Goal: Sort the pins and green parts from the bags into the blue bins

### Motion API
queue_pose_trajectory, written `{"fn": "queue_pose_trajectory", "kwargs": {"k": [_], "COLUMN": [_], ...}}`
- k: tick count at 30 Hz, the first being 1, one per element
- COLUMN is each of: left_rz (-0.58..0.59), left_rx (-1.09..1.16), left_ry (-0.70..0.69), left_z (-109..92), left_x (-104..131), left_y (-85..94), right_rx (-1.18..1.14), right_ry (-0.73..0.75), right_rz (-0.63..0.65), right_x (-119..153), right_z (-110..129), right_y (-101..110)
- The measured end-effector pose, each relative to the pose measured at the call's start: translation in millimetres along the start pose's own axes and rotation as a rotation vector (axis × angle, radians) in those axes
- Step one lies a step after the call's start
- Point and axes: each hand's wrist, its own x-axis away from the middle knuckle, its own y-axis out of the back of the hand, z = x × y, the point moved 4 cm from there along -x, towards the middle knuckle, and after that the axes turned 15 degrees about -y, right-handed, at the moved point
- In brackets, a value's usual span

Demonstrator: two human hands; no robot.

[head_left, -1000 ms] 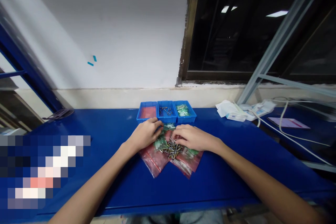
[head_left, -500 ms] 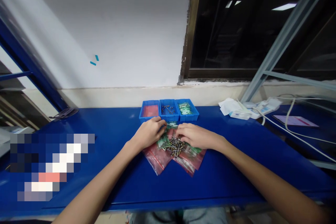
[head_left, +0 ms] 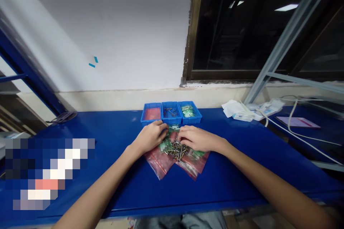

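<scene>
One left hand (head_left: 152, 136) and one right hand (head_left: 200, 138) are showing; three blue bins (head_left: 172, 120) are standing on one table (head_left: 204, 196); at least two red bags (head_left: 160, 164) are lying there; two tape strips (head_left: 91, 65) are sticking to one wall (head_left: 129, 35); screws (head_left: 179, 151) are crowding too closely for counting.

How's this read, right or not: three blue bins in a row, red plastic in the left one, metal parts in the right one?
Last bit's wrong: the head view shows the metal parts in the middle bin; the right bin holds green packets. The rest stands.
</scene>
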Motion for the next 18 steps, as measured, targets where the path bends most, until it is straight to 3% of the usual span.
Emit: {"fn": "queue_pose_trajectory", "kwargs": {"k": [18], "left_rz": [-0.002], "left_rx": [-0.032], "left_ry": [0.014], "left_z": [-0.3], "left_x": [0.4], "left_y": [2.0], "right_rx": [-0.098], "right_ry": [-0.035], "right_rz": [0.020], "right_x": [-0.3], "right_z": [0.4], "right_y": [-2.5]}}
